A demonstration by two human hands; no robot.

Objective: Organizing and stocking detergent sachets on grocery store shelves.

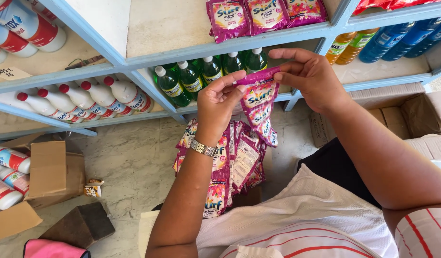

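Item: magenta detergent sachet strip [258, 102], below the blue shelf [220, 48], long axis hanging down.
Left hand [220, 102]: fingers pinching its top-left corner.
Right hand [311, 79]: fingers pinching top-right corner; equally near.

— What do I have on the far shelves?

— Five green glass bottles with white caps [206, 74] in the middle bay, white plastic bottles with red caps [82, 100] lying in a row to their left, blue plastic bottles [402, 40] far right.

— And near me?

— An open brown cardboard box [48, 172] on the pale stone floor [129, 157], left side; another open carton [411, 119] on the right.
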